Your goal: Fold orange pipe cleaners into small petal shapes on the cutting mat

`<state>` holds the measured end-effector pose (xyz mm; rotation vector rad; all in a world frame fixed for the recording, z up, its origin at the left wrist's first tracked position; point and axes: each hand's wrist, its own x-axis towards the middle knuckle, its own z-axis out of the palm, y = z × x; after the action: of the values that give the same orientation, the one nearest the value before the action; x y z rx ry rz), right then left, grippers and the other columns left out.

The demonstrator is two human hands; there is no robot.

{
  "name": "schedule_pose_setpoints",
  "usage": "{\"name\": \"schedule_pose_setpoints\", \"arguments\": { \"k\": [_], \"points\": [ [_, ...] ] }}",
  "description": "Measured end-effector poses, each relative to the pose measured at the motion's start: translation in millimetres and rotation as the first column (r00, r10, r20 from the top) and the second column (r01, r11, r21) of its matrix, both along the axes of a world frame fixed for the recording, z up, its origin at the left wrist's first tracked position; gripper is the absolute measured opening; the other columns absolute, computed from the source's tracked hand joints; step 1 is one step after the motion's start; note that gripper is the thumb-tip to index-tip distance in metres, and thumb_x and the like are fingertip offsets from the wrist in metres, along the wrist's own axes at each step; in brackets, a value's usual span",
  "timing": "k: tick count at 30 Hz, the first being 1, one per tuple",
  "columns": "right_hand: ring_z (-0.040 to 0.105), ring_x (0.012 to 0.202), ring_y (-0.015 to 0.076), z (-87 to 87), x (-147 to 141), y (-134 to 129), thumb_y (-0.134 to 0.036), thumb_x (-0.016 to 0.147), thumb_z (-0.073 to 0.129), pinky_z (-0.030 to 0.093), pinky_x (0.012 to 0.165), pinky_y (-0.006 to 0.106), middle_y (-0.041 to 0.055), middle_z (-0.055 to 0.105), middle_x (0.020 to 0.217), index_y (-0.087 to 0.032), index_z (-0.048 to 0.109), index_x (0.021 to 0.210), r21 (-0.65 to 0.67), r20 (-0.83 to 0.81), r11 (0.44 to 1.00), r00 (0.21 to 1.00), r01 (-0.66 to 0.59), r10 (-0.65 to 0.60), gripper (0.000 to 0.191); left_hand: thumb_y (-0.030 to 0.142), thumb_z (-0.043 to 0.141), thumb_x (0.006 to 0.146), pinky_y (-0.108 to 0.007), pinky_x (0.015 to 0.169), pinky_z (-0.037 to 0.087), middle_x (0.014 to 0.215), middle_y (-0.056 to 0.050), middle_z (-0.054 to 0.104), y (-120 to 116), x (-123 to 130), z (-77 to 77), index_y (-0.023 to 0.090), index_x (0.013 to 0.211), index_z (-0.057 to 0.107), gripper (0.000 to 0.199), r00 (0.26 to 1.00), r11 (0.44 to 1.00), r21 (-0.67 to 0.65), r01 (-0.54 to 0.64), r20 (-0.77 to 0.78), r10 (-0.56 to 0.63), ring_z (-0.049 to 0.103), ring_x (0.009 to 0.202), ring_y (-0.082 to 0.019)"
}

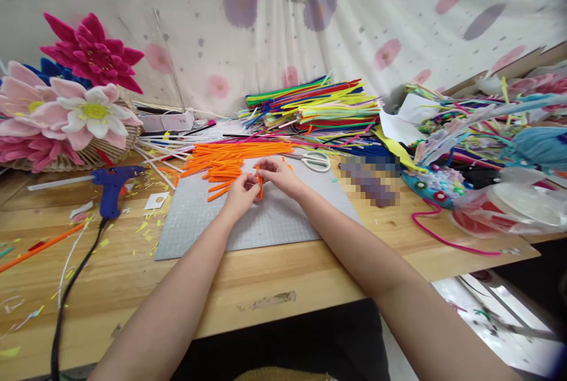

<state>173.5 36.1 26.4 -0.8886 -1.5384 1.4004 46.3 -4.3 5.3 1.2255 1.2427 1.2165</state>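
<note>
Dark clothing [287,339] fills the lower edge of the view, and out over it reach two bare forearms, slanting inward across the wooden surface [354,233] to meet at a grey cutting mat [283,224]. Between the hands, above the mat, is a short orange stem [260,193], held up where I can pick it out against the grey. Its long axis runs roughly near to far, close to upright as seen from here, with the lower end pointing back toward the person; its upper part is partly hidden by the fingers.

Left hand [242,193] comes in from the near left, thumb and fingertips pinched narrow on the stem from its left side. Right hand [278,174] reaches a little farther, wrist bent, knuckles up and fingers curled over to the left, its grip also narrow on the stem, near the upper part. The two sets of fingertips almost meet.

Just beyond the left hand, a pile of orange stems [239,150] spreads over the far left part of the mat, most of them lying crosswise, left to right. Beside the right hand, at the mat's far edge, rest scissors [316,161] with pale handles to the right. Well to the left lies a blue glue gun [110,192], its nozzle pointing right.
</note>
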Motion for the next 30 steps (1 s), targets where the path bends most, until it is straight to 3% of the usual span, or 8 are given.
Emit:
{"name": "schedule_pose_setpoints", "arguments": {
  "k": [4, 9, 15, 18, 20, 24, 27, 30],
  "points": [
    [0.056, 0.066, 0.0085, -4.3, -7.0, 5.9, -0.018, 0.062, 0.063, 0.049, 0.064, 0.024, -0.0019, 0.061, 0.077, -0.018, 0.06, 0.084, -0.071, -0.084, 0.995, 0.995, -0.067, 0.061, 0.022, 0.019, 0.063, 0.056, -0.02, 0.04, 0.044, 0.06, 0.005, 0.051, 2.3, -10.4, 6.2, 0.017, 0.071, 0.049, 0.02, 0.996, 0.997, -0.038, -0.066, 0.051, 0.068, 0.048, 0.047, -0.007],
    [0.057, 0.067, 0.0089, -20.9, -11.9, 1.3, -0.018, 0.061, 0.064, 0.048, 0.065, 0.024, -0.0007, 0.063, 0.078, -0.018, 0.059, 0.088, -0.212, -0.178, 0.977, 0.982, 0.028, -0.067, 0.027, 0.02, 0.065, 0.055, -0.019, 0.04, 0.044, 0.063, 0.004, 0.053, 6.8, -17.0, 7.1, 0.017, 0.077, 0.048, 0.027, 0.989, 0.993, -0.023, -0.112, 0.093, 0.114, 0.051, 0.052, -0.008],
    [0.057, 0.065, 0.0097, -27.3, -13.0, 0.2, -0.022, 0.064, 0.062, 0.048, 0.065, 0.026, -0.0006, 0.061, 0.076, -0.019, 0.056, 0.089, -0.208, -0.15, 0.974, 0.981, 0.093, -0.125, 0.026, 0.021, 0.066, 0.056, -0.018, 0.037, 0.04, 0.061, 0.004, 0.051, 8.7, -22.4, 9.5, 0.017, 0.074, 0.05, 0.025, 0.987, 0.991, 0.02, -0.135, 0.088, 0.132, 0.049, 0.05, -0.009],
    [0.057, 0.069, 0.012, -28.6, -10.8, 1.4, -0.024, 0.068, 0.057, 0.048, 0.065, 0.028, 0.001, 0.06, 0.079, -0.019, 0.056, 0.087, -0.074, -0.036, 0.988, 0.99, 0.132, -0.135, 0.02, 0.02, 0.065, 0.056, -0.018, 0.038, 0.041, 0.059, 0.005, 0.051, 8.3, -27.5, 13.5, 0.017, 0.073, 0.049, 0.024, 0.978, 0.987, -0.014, -0.161, 0.131, 0.162, 0.047, 0.047, -0.008],
    [0.057, 0.082, 0.0154, -27.8, -9.1, 0.1, -0.022, 0.068, 0.055, 0.049, 0.07, 0.031, 0.0034, 0.059, 0.087, -0.019, 0.057, 0.083, 0.153, 0.109, 0.979, 0.982, 0.134, -0.151, 0.016, 0.019, 0.066, 0.055, -0.019, 0.039, 0.043, 0.059, 0.006, 0.051, 7.7, -30.4, 15.4, 0.017, 0.074, 0.048, 0.026, 0.971, 0.988, -0.068, -0.137, 0.188, 0.148, 0.048, 0.046, -0.007],
    [0.05, 0.105, 0.0209, -21.1, -8.3, -8.0, -0.02, 0.069, 0.057, 0.041, 0.091, 0.039, 0.008, 0.058, 0.105, -0.019, 0.058, 0.093, 0.609, 0.324, 0.793, 0.911, 0.006, -0.255, 0.024, 0.022, 0.072, 0.052, -0.018, 0.042, 0.046, 0.06, 0.006, 0.052, 5.6, -31.0, 15.8, 0.016, 0.075, 0.049, 0.032, 0.967, 0.991, -0.123, -0.05, 0.244, 0.079, 0.052, 0.049, -0.007],
    [0.052, 0.097, 0.0206, -16.5, -10.6, -13.8, -0.018, 0.074, 0.053, 0.04, 0.089, 0.038, 0.008, 0.061, 0.096, -0.018, 0.058, 0.094, 0.688, 0.41, 0.721, 0.867, -0.089, -0.284, 0.02, 0.024, 0.074, 0.052, -0.02, 0.044, 0.048, 0.06, 0.005, 0.054, 5.3, -28.1, 15.7, 0.016, 0.074, 0.051, 0.033, 0.966, 0.99, -0.137, -0.025, 0.253, 0.06, 0.053, 0.05, -0.007],
    [0.053, 0.086, 0.0195, -15.5, -12.4, -15.3, -0.018, 0.077, 0.05, 0.04, 0.082, 0.035, 0.0061, 0.061, 0.084, -0.02, 0.058, 0.087, 0.669, 0.417, 0.74, 0.859, -0.07, -0.296, 0.014, 0.028, 0.069, 0.06, -0.022, 0.047, 0.049, 0.069, 0.001, 0.059, 7.7, -29.0, 17.3, 0.016, 0.079, 0.053, 0.028, 0.976, 0.989, -0.151, 0.007, 0.215, 0.026, 0.057, 0.053, -0.009]
  ]
}}
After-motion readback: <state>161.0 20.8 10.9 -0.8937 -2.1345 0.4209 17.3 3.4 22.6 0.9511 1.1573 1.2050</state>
